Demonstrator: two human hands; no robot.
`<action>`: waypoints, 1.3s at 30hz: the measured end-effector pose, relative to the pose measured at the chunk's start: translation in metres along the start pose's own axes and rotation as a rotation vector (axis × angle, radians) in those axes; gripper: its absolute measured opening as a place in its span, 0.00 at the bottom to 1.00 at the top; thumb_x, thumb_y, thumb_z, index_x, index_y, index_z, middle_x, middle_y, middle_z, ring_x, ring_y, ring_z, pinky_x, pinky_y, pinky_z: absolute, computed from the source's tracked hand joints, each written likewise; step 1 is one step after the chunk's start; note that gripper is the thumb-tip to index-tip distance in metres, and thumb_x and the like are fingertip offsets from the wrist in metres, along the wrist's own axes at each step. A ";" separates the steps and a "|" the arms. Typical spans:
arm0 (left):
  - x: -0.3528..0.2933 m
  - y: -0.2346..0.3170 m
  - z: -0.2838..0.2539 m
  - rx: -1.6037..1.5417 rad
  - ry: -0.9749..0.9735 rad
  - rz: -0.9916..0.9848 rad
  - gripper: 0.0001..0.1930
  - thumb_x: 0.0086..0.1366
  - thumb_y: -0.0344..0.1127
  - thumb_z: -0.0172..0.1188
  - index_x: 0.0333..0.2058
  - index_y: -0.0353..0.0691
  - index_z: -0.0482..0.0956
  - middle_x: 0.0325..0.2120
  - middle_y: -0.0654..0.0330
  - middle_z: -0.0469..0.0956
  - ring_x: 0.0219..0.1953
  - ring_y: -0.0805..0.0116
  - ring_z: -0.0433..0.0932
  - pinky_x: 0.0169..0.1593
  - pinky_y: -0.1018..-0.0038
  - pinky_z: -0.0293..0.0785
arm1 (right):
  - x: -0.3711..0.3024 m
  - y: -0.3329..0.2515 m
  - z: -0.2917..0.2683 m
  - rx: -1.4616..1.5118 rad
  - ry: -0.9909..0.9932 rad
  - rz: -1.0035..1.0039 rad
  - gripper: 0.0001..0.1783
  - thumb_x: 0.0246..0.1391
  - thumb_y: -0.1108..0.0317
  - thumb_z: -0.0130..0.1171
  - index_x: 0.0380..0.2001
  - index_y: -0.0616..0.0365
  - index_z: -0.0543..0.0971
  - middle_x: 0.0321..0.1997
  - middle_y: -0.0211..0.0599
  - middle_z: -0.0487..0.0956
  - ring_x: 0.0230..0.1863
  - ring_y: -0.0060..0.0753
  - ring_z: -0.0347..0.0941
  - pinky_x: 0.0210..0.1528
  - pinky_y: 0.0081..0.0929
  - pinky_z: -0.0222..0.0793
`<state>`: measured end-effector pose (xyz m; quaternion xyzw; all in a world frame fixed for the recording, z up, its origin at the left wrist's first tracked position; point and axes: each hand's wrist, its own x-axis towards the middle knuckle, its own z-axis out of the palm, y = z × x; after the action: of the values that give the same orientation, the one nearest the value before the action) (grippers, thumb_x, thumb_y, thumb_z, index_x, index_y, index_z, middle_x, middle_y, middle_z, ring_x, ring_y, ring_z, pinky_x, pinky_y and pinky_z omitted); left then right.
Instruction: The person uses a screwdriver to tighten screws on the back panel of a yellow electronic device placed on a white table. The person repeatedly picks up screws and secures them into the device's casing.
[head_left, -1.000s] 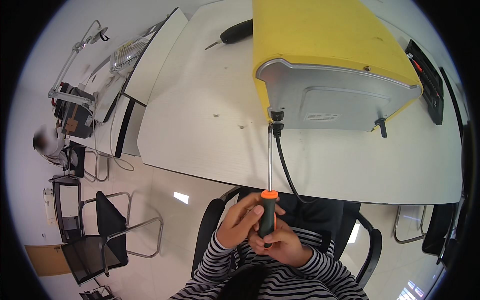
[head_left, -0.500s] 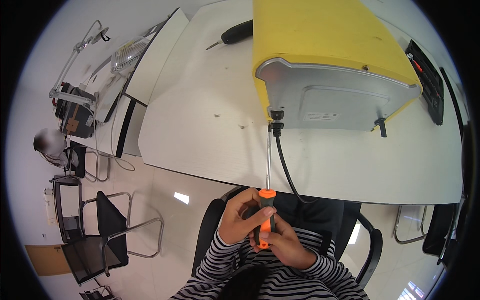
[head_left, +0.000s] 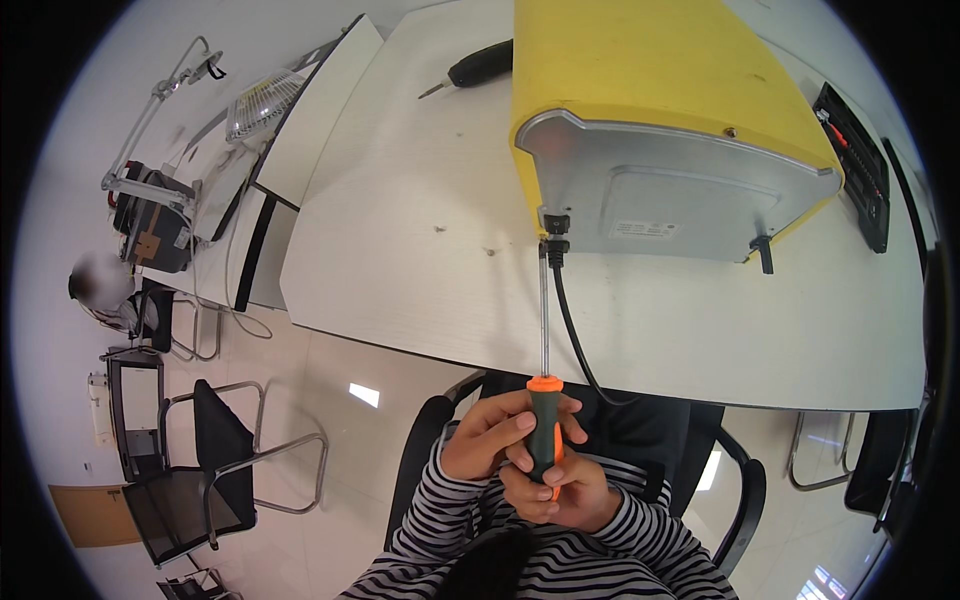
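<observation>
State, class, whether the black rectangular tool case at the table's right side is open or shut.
Open: the black rectangular tool case shows its inside, with a red item visible there.

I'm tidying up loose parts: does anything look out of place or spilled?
Yes: two small bits lie loose on the white table, left of the yellow box, like stray pieces, though too small to identify. I see no spill.

Left hand: fingers curled, thumb extended toward the right. Right hand sits nearer the torso, fingers wrapped round. Both forearms angle inward.
</observation>
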<state>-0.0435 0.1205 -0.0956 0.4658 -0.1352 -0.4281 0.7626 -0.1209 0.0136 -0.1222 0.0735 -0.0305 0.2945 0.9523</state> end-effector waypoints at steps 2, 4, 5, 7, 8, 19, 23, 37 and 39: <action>0.000 -0.006 -0.004 -0.088 -0.009 -0.026 0.16 0.59 0.34 0.45 0.41 0.26 0.67 0.29 0.51 0.74 0.33 0.69 0.74 0.39 0.79 0.69 | 0.000 0.000 -0.003 -0.034 -0.013 -0.022 0.12 0.44 0.65 0.48 0.31 0.57 0.62 0.19 0.30 0.62 0.14 0.18 0.57 0.13 0.14 0.52; 0.000 -0.005 -0.003 0.010 0.074 0.014 0.14 0.57 0.32 0.48 0.39 0.27 0.67 0.28 0.52 0.74 0.32 0.69 0.73 0.38 0.79 0.69 | -0.001 -0.001 -0.003 -0.115 0.032 -0.058 0.13 0.45 0.64 0.48 0.33 0.58 0.62 0.22 0.31 0.64 0.16 0.19 0.59 0.15 0.13 0.54; 0.000 -0.004 -0.003 0.058 0.116 0.035 0.14 0.57 0.32 0.50 0.39 0.28 0.68 0.28 0.53 0.74 0.32 0.70 0.73 0.38 0.79 0.69 | -0.002 -0.002 -0.003 -0.180 0.084 -0.082 0.13 0.46 0.65 0.48 0.34 0.59 0.62 0.23 0.32 0.65 0.18 0.19 0.61 0.16 0.13 0.56; 0.000 -0.006 -0.003 0.045 0.183 0.033 0.12 0.55 0.30 0.52 0.36 0.29 0.68 0.26 0.55 0.74 0.30 0.72 0.73 0.36 0.81 0.69 | -0.003 -0.002 0.000 -0.373 0.220 -0.129 0.13 0.48 0.65 0.47 0.35 0.60 0.63 0.27 0.34 0.67 0.22 0.22 0.64 0.19 0.15 0.59; -0.001 -0.004 -0.002 0.059 0.197 0.029 0.11 0.56 0.31 0.52 0.36 0.29 0.68 0.26 0.56 0.74 0.29 0.73 0.73 0.35 0.81 0.69 | -0.005 0.000 0.003 -0.502 0.303 -0.151 0.13 0.48 0.65 0.47 0.36 0.60 0.63 0.29 0.35 0.68 0.23 0.24 0.65 0.20 0.17 0.60; 0.001 -0.003 0.014 0.541 0.427 0.151 0.10 0.52 0.32 0.58 0.25 0.34 0.66 0.18 0.63 0.70 0.19 0.83 0.67 0.22 0.87 0.62 | -0.003 0.007 0.007 -0.583 0.474 -0.223 0.14 0.56 0.62 0.40 0.41 0.59 0.60 0.30 0.33 0.67 0.25 0.21 0.65 0.21 0.15 0.61; -0.004 -0.003 0.006 0.404 0.306 0.103 0.12 0.57 0.35 0.50 0.32 0.30 0.68 0.23 0.57 0.73 0.26 0.75 0.72 0.32 0.83 0.67 | -0.004 0.005 0.007 -0.366 0.283 -0.151 0.18 0.56 0.54 0.37 0.41 0.58 0.59 0.27 0.31 0.64 0.20 0.19 0.60 0.19 0.14 0.58; -0.001 -0.005 0.006 0.183 0.303 0.104 0.06 0.54 0.30 0.54 0.27 0.34 0.68 0.22 0.62 0.70 0.24 0.80 0.69 0.29 0.85 0.65 | -0.007 0.005 0.001 -0.686 0.306 -0.176 0.20 0.57 0.54 0.32 0.40 0.60 0.61 0.30 0.37 0.67 0.26 0.26 0.65 0.24 0.18 0.62; 0.000 -0.003 0.008 0.235 0.358 0.100 0.08 0.53 0.29 0.56 0.24 0.36 0.65 0.19 0.65 0.68 0.22 0.81 0.66 0.28 0.86 0.63 | -0.006 0.006 0.002 -0.791 0.375 -0.161 0.20 0.57 0.53 0.32 0.39 0.60 0.61 0.29 0.38 0.67 0.26 0.27 0.65 0.24 0.19 0.62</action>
<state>-0.0499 0.1151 -0.0939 0.6127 -0.0696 -0.2812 0.7353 -0.1294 0.0146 -0.1199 -0.3490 0.0385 0.1932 0.9162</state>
